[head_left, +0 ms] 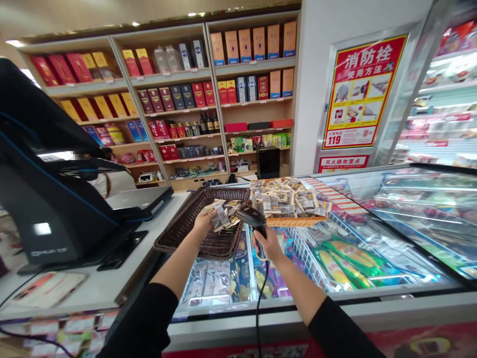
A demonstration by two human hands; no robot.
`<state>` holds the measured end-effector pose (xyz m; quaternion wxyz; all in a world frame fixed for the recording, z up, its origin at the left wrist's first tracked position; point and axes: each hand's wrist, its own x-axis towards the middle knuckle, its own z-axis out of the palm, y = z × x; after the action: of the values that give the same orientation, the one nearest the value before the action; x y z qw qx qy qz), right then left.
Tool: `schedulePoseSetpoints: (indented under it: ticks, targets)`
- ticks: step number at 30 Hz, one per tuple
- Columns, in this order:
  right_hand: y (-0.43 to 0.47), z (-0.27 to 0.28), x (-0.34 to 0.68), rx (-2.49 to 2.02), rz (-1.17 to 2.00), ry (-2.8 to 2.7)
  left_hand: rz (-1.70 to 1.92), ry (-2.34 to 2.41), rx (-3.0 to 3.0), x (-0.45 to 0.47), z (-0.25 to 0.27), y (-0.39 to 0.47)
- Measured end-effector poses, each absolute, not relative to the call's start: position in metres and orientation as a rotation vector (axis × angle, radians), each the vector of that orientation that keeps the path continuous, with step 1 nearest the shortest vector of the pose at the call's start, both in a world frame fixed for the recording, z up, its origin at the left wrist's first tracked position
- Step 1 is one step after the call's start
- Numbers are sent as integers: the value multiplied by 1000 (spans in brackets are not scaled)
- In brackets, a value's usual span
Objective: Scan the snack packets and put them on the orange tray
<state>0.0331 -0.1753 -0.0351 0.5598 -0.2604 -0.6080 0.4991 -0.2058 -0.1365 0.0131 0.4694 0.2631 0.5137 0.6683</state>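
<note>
A small beige-and-clear plastic packet (221, 217) sits gripped in the left hand (203, 224), over a dark-brown woven basket (182, 228) at the left edge of a white, glass-topped freezer (410, 307); the right hand (271, 244) grips a black handheld scanner (252, 216).

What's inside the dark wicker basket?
Small packets lie toward the right side of the dark wicker basket; the left hand holds at least one packet there. Hand and held packet cover part of the pile; what lies underneath can't be seen.
</note>
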Motion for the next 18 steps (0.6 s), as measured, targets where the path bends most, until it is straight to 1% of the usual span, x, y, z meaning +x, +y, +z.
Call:
schedulePoseSetpoints:
  ticks: [3,7,13,18]
  targets:
    - [-183,-32,35,-659,1070,-1681,1770,1174,682,-205,12,-142]
    - [-188,-28,36,-751,984,-1811,1894,1094,687,-204,13,-142]
    - [-188,-30,34,-741,947,-1844,1875,1060,669,-202,18,-145]
    - [-188,-31,34,-728,992,-1826,1842,1074,639,-199,20,-146]
